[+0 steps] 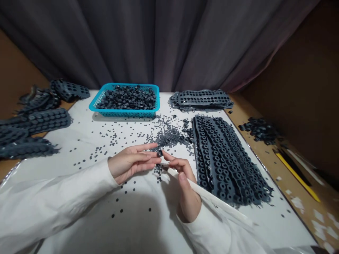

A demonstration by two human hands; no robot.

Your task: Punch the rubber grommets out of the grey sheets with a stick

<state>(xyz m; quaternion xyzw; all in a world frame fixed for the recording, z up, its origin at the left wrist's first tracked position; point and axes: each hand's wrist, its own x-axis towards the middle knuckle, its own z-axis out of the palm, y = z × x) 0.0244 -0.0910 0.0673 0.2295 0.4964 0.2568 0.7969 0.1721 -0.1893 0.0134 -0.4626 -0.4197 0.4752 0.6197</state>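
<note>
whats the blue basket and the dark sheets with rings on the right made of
The basket looks like molded plastic, fairly smooth: even blue color and regular small openings in its walls. The ringed sheets seem to be rubber, possibly soft plastic, dark gray with a slight sheen: molded rings and ragged, stringy edges suggest it.

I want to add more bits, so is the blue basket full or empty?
Quite full: black pieces cover most of the blue basket's inside.

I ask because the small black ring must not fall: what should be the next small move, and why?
Probably curl the fingers of the left hand gently around the small black ring. It sits at their tips while they are spread open, and the right hand also holds the white stick.
</note>
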